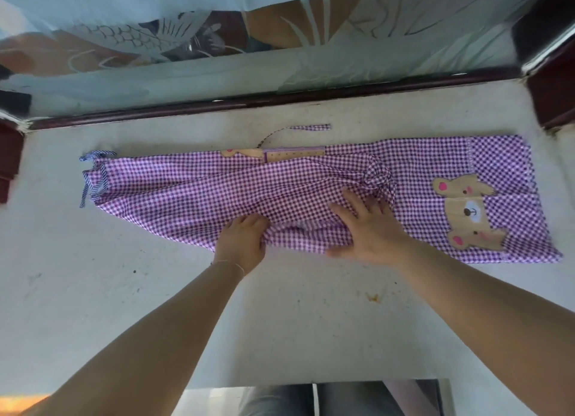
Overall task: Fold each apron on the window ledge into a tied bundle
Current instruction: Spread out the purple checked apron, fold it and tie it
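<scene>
One purple gingham cotton apron (193, 191) lies flattened lengthwise on our white stone window ledge (155, 306). Left hand (242, 243) pinches its 6 o'clock edge; right hand (370, 229) presses flat, fingers spread. Risks: the knotted lump (375, 176) at 1 o'clock skews our fold, and the loose strap (308, 127) at 12 gets left out.

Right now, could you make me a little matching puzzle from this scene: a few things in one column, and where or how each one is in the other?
Things:
1. purple checked cloth apron
2. left hand
3. right hand
4. loose checked tie strap

States:
A. pressing flat on the cloth
B. lying apart, near the window frame
C. gripping the near fabric edge
D. spread along the grey stone ledge

Pairs: 1-D, 2-C, 3-A, 4-B
</scene>
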`<action>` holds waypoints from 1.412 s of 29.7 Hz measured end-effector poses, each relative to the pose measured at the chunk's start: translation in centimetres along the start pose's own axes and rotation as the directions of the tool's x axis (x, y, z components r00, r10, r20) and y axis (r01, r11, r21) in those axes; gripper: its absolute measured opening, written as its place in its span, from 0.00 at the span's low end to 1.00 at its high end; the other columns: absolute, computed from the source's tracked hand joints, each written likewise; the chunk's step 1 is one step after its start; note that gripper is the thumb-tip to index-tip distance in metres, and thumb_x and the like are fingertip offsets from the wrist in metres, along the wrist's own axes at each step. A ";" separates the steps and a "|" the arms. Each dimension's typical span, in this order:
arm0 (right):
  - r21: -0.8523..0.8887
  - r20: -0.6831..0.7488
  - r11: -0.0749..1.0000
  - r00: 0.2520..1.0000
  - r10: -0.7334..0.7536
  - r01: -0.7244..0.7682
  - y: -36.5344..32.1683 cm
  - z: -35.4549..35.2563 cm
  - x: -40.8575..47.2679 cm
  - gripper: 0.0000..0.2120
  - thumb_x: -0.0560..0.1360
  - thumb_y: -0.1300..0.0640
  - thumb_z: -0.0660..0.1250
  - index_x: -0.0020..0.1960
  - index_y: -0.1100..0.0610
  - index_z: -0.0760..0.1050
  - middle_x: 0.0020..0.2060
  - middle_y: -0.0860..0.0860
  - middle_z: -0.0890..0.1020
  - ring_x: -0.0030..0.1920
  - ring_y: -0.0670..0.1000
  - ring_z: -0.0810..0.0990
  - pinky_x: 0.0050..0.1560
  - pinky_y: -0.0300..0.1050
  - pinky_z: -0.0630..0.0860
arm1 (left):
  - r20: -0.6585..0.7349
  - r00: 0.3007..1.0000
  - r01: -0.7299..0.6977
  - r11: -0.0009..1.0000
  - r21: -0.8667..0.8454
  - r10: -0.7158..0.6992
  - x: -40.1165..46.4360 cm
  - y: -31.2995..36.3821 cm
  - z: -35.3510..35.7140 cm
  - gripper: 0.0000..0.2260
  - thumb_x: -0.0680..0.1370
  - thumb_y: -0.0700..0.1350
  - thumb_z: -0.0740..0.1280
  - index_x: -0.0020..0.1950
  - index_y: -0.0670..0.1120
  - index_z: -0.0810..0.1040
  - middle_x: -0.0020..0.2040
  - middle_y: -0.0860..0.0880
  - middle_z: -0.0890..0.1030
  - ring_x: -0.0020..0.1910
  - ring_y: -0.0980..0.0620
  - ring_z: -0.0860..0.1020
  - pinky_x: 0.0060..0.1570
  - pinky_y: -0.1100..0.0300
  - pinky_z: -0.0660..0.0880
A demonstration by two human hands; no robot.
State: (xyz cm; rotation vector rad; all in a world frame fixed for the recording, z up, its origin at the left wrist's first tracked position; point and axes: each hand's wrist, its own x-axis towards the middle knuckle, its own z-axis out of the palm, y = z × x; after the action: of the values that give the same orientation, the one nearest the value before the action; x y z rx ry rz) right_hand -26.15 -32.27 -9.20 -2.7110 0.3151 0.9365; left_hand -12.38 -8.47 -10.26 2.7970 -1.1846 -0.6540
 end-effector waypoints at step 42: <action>0.332 0.207 0.890 0.945 0.254 -0.312 7.3 -4.0 3.0 0.27 0.72 0.38 0.67 0.58 0.60 0.76 0.50 0.55 0.80 0.48 0.55 0.79 0.50 0.44 0.76 | -0.042 0.970 0.245 0.960 0.135 -0.241 7.5 -0.9 -4.6 0.15 0.78 0.59 0.62 0.49 0.48 0.75 0.48 0.48 0.79 0.54 0.44 0.77 0.56 0.49 0.71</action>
State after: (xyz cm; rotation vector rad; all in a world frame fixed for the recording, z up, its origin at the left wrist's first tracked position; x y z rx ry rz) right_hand -23.64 -40.70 -9.29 -2.2744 0.7871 1.0433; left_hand -5.28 -13.64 -9.00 3.0908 -0.9232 -0.5666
